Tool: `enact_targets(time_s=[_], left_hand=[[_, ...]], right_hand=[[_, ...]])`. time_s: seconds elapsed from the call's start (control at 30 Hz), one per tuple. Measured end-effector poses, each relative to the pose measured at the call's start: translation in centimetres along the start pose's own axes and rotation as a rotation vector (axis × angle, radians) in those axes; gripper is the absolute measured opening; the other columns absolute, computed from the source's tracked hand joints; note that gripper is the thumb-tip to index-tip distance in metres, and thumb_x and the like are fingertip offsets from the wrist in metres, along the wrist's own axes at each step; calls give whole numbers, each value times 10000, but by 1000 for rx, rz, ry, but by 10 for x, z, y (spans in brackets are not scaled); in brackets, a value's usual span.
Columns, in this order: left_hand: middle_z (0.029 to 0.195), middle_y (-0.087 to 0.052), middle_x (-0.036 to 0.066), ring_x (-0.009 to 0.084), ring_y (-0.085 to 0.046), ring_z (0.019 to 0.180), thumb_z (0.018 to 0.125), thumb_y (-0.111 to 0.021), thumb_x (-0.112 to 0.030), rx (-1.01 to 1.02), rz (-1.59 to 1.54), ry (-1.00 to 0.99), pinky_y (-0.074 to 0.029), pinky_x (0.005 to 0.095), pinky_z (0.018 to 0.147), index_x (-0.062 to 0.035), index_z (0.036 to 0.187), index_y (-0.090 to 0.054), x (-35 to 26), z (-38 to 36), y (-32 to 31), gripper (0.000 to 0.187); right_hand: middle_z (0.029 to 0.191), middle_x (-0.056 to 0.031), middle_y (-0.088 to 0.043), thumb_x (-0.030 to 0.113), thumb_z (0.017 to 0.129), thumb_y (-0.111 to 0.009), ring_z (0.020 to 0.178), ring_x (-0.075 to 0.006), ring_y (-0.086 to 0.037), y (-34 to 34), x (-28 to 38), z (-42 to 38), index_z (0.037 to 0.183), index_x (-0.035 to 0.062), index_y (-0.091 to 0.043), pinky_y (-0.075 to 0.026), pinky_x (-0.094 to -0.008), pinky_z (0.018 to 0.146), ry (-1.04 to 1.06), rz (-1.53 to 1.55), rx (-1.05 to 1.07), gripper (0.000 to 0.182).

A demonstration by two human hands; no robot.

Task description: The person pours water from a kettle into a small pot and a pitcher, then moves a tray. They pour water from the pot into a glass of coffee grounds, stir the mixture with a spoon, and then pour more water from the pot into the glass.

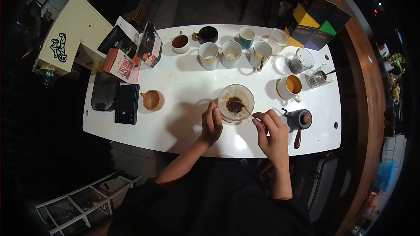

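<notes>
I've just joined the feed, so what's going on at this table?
A person's left hand is at the side of a clear cone-shaped dripper on the white table. Their right hand pinches a thin metal spoon, its tip in the dark brown grounds inside. To the right stands a small black pot with a brown handle; a tan round cup sits to the left.

The tip of the spoon (246,108) is lost in dark grounds (234,105), the right hand (272,133) covers its handle's end, the dripper (250,97) hides most of what stands beneath, and markings on the black scale (126,104) are too small to read.
</notes>
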State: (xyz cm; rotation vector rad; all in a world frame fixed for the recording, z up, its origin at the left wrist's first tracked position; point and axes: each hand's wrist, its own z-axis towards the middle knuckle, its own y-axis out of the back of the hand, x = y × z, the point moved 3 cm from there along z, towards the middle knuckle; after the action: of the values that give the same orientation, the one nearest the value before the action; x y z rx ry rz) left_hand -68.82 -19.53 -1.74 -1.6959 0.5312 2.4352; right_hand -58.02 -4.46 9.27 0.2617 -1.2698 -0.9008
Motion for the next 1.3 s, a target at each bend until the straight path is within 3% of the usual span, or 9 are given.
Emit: enact_targets(time_s=[0.27, 0.67, 0.77, 0.93, 1.03, 1.17, 1.3], left_hand=[[664, -477, 110, 188, -482, 564, 980, -355, -123, -2, 38, -17, -407, 317, 543, 48, 1024, -519, -1, 1, -1, 240], [622, -434, 119, 228, -462, 525, 980, -364, -127, -17, 39, -54, -385, 347, 514, 9, 867, -454, 5, 0, -2, 199], [619, -432, 119, 227, -463, 525, 979, -366, -132, -20, 53, -45, -385, 345, 513, 9, 863, -451, 3, 0, -2, 201], [634, -436, 116, 224, -455, 539, 976, -366, -128, -14, 51, -38, -383, 346, 520, 10, 867, -448, 4, -1, -2, 193], [639, -436, 114, 224, -459, 546, 973, -368, -120, -12, 59, -39, -388, 343, 525, 12, 880, -455, 8, -2, -1, 184], [640, -435, 113, 227, -457, 540, 972, -370, -122, -28, 42, -59, -391, 346, 525, 7, 871, -450, 2, 0, -2, 183], [631, -436, 113, 223, -453, 531, 975, -368, -139, -18, 37, -47, -388, 347, 519, -2, 834, -426, 2, 0, -2, 205]], right_hand=[[735, -86, -521, 62, 834, -654, 550, -265, -553, -11, -7, 5, 905, 46, -631, -426, -368, 493, 47, -94, -6, 76], [763, -111, -579, 74, 872, -619, 588, -297, -587, -21, -3, 6, 855, 17, -542, -452, -364, 525, -125, -3, -42, 98], [724, -128, -571, 65, 888, -601, 539, -286, -544, -22, -6, 5, 859, -3, -538, -428, -349, 515, -168, 35, -49, 97], [586, -96, -484, 90, 935, -555, 500, -136, -416, -22, -8, 4, 810, -29, -532, -327, -290, 472, -334, 249, -104, 174], [570, -81, -467, 109, 951, -536, 513, -106, -394, -28, -16, 0, 801, -35, -527, -312, -277, 473, -352, 330, -150, 208], [581, -90, -482, 120, 956, -529, 522, -107, -396, -24, -17, -2, 807, -36, -527, -316, -278, 478, -435, 368, -119, 216], [644, -103, -482, 79, 932, -550, 536, -143, -446, -20, -12, 0, 848, -25, -548, -339, -278, 487, -272, 312, -136, 134]])
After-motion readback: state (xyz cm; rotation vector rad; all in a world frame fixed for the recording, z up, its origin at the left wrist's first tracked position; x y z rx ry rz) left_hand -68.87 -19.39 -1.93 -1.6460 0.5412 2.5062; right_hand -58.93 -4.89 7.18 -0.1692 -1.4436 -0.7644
